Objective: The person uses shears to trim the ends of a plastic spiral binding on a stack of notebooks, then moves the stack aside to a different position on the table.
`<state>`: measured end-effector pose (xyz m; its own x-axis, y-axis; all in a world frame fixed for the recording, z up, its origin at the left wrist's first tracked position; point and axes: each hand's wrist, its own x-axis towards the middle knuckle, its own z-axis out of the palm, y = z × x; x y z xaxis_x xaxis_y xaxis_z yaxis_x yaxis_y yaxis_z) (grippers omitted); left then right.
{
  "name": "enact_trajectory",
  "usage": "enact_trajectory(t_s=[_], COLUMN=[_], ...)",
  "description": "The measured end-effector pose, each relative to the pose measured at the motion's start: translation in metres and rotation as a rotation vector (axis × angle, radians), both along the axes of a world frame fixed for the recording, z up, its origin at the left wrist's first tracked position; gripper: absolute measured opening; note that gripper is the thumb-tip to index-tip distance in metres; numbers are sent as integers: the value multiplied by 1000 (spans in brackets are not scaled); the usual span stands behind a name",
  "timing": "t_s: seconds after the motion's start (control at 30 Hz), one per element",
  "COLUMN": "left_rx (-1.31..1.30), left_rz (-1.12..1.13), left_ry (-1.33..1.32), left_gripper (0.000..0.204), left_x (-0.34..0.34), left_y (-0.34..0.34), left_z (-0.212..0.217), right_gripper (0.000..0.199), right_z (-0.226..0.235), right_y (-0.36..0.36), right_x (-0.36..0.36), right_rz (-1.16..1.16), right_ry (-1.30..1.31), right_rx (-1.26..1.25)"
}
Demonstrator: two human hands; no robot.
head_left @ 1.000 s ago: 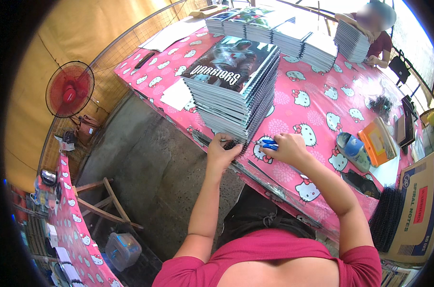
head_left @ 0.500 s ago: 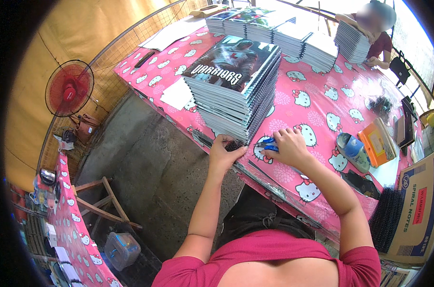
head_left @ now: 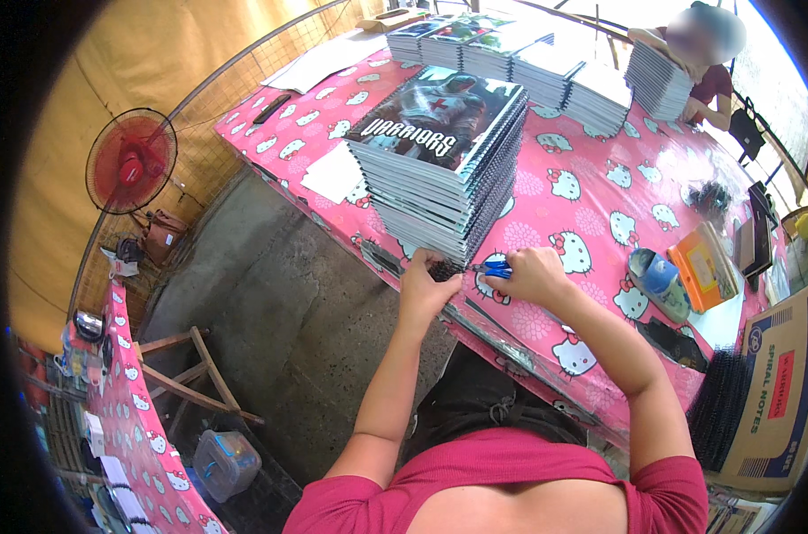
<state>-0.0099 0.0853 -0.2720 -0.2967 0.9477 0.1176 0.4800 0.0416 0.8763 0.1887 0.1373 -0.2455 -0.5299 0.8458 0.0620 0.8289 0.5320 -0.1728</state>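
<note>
A tall stack of spiral notebooks (head_left: 430,200) stands at the near edge of the pink table, a dark picture on the top cover. The black coil bindings face right on many of them. At the stack's bottom near corner my left hand (head_left: 424,290) pinches the coil end of a low notebook between thumb and fingers. My right hand (head_left: 537,278) is closed round the blue handles of small pliers (head_left: 495,268). Their dark jaws point left at that coil end, close to my left thumb. Whether the jaws touch the wire is too small to tell.
More notebook stacks (head_left: 542,76) line the table's far side. Another person leans on a pile (head_left: 657,80) at the far right. A blue case (head_left: 657,283), an orange box (head_left: 708,264), black coils (head_left: 720,409) and a cardboard carton (head_left: 773,392) lie rightward. A red fan (head_left: 131,162) stands left.
My right hand has closed more tightly round the pliers and turned slightly, bringing the jaws left to the coil end. My left hand keeps its pinch at the corner.
</note>
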Motion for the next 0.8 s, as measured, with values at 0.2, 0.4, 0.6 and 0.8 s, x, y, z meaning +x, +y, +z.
enact_trajectory(t_s=[0.2, 0.4, 0.6, 0.8], left_rx=[-39, -25, 10, 39], left_rz=[29, 20, 86, 4], left_ry=[-69, 112, 81, 151], left_gripper=[58, 56, 51, 47], left_x=[-11, 11, -1, 5], left_y=[-1, -6, -3, -10], left_z=[-10, 10, -11, -4], right_gripper=[64, 62, 57, 58], right_z=[-17, -10, 10, -17], right_y=[2, 2, -5, 3], right_x=[12, 4, -3, -1], right_rz=[85, 40, 9, 162], right_ry=[33, 11, -120, 32], right_rx=[317, 150, 3, 458])
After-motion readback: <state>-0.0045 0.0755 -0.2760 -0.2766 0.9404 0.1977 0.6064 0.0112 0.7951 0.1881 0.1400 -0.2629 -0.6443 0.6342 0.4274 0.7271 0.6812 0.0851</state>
